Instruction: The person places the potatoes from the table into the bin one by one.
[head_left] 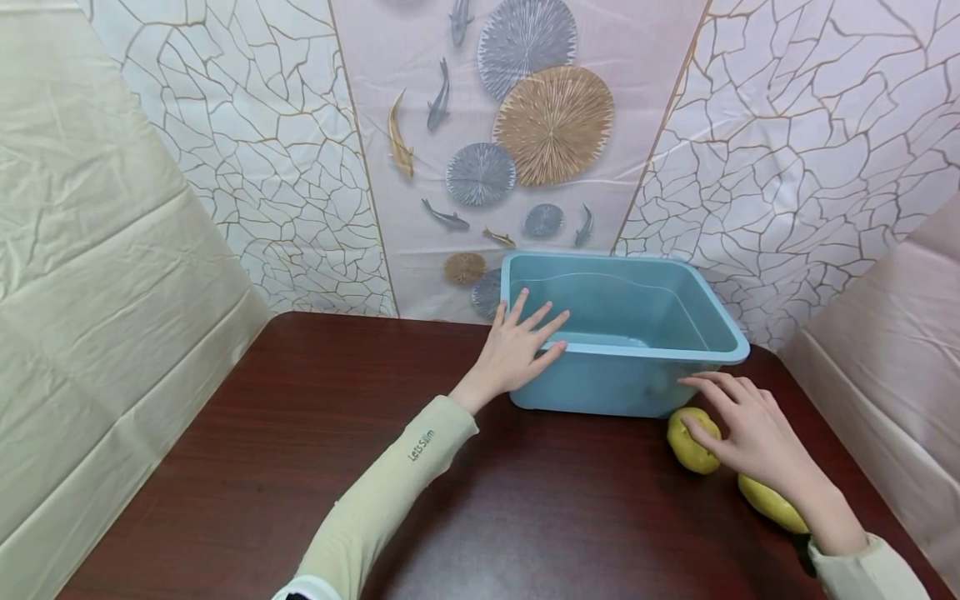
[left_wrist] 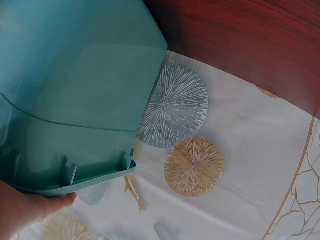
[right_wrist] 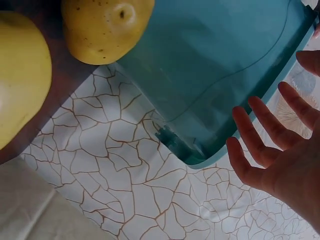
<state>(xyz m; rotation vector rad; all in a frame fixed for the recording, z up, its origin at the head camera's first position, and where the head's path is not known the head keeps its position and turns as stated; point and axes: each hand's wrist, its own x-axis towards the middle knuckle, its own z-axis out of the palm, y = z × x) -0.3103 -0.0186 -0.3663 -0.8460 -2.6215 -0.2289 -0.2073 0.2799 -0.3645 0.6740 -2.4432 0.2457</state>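
Note:
A light blue plastic bin (head_left: pixel 611 383) stands at the back right of the table. My left hand (head_left: pixel 513 346) is over its near left corner with the fingers straight and spread, the thumb by the rim. At the bin's near right corner my right hand (head_left: pixel 757 429) hovers, fingers parted and slightly bent, holding nothing. Just left of that hand's thumb sits a round, speckled yellow fruit (head_left: pixel 692 442), close to the bin's front wall. A smooth, longer yellow fruit (head_left: pixel 772 502) lies partly hidden beneath the right wrist. Both fruits (right_wrist: pixel 107 30) show large in the right wrist view.
The dark red-brown wooden table (head_left: pixel 300 433) reaches to a patterned cloth backdrop (head_left: pixel 300 167) behind the bin. Beige cloth walls (head_left: pixel 97 275) hang on both sides. A small dark object (head_left: pixel 805 554) shows beside the right sleeve.

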